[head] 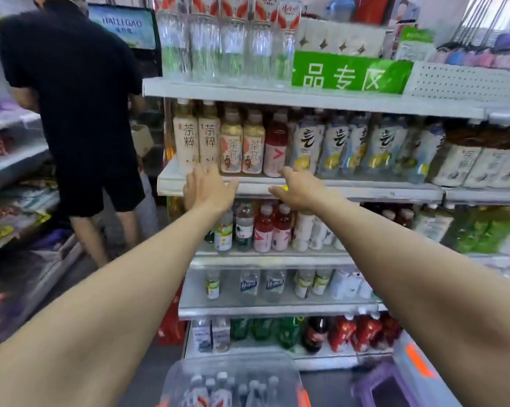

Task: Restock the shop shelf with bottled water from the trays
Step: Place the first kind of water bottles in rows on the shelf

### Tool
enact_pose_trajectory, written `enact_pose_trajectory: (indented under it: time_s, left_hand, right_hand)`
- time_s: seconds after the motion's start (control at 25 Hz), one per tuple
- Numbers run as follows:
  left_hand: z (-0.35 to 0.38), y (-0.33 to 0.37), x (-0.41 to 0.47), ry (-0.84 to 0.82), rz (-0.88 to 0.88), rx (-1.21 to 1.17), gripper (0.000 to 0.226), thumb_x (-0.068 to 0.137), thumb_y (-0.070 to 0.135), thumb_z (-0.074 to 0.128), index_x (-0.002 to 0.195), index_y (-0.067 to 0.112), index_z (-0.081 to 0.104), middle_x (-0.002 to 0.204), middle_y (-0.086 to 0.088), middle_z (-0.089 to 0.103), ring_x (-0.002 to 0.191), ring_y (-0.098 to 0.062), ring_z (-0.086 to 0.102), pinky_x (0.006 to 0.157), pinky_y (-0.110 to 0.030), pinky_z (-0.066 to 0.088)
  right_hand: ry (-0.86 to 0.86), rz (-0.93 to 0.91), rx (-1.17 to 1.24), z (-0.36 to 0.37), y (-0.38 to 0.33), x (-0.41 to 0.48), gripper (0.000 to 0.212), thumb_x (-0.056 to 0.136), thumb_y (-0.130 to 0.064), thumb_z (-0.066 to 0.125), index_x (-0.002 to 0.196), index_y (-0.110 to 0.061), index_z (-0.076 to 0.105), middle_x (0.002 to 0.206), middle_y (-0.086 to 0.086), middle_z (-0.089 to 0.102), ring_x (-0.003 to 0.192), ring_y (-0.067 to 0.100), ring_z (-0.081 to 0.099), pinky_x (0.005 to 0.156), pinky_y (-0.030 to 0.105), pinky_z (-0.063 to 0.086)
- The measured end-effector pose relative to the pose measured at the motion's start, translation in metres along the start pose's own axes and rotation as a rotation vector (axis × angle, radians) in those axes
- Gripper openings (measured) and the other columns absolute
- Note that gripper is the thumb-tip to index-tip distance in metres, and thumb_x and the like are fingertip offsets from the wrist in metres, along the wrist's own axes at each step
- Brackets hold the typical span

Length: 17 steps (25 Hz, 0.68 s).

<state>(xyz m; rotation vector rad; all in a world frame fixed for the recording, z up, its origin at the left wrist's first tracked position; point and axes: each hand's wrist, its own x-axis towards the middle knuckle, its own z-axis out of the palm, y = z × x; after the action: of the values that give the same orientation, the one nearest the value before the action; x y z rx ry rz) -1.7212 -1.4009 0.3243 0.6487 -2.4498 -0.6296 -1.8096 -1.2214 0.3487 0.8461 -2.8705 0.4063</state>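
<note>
Both hands at the shelf edge.
We record the left hand and right hand spread wide, holding nothing (the tray of bottled water sits below).

Lighting: bright, even; soft shadows beneath white metal shelves. Quality: wide-angle bending at edges, general smeary softness; clear plastic-wrapped tray of bottles blurred.
</note>
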Motion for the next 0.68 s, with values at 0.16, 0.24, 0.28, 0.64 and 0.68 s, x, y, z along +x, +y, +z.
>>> enact_pose_trajectory:
  time_s: [0.16,0.24,0.28,0.64,0.68]
  left_hand:
    - [0.063,-0.059,-0.046,-0.178,-0.137,0.042,0.061,0.095,0.051,0.056,0.142,0.013,0.046,0.152,-0.013,0.038,0.138,-0.036,0.036,0.107,-0.045,0.036]
    - [0.096,-0.09,-0.075,-0.277,-0.21,0.059,0.059,0.095,0.05,0.057,0.141,0.014,0.048,0.151,-0.013,0.04,0.137,-0.035,0.038,0.106,-0.044,0.037]
    - [0.115,-0.108,-0.093,-0.327,-0.256,0.06,0.058,0.095,0.05,0.058,0.14,0.014,0.048,0.149,-0.013,0.041,0.136,-0.035,0.039,0.106,-0.043,0.037]
    - [0.23,-0.251,-0.275,-0.694,-0.755,-0.016,0.066,0.092,0.048,0.065,0.141,0.006,0.049,0.14,-0.023,0.055,0.129,-0.04,0.051,0.104,-0.041,0.042]
    - [0.234,-0.261,-0.292,-0.703,-0.802,-0.023,0.065,0.092,0.047,0.065,0.139,0.005,0.051,0.137,-0.023,0.058,0.126,-0.04,0.053,0.102,-0.04,0.044]
  right_hand:
    - [-0.183,0.038,0.028,0.098,0.019,-0.022,0.063,0.101,-0.046,0.055,0.151,-0.009,0.041,0.147,0.023,0.048,0.134,0.039,0.048,0.105,0.041,0.041]
    - [-0.318,0.054,0.04,0.149,0.031,-0.038,0.065,0.102,-0.046,0.053,0.153,-0.01,0.037,0.152,0.022,0.044,0.136,0.039,0.047,0.107,0.041,0.041]
    - [-0.396,0.072,0.055,0.174,0.036,-0.049,0.065,0.102,-0.046,0.052,0.155,-0.011,0.035,0.155,0.021,0.041,0.139,0.038,0.045,0.108,0.04,0.04]
    - [-0.973,0.348,0.32,0.372,0.063,-0.169,0.06,0.105,-0.046,0.05,0.151,-0.008,0.044,0.154,0.01,0.047,0.136,0.032,0.05,0.101,0.029,0.042]
    - [-1.029,0.411,0.375,0.388,0.061,-0.177,0.059,0.105,-0.044,0.05,0.149,-0.005,0.047,0.153,0.013,0.048,0.135,0.032,0.051,0.103,0.032,0.043]
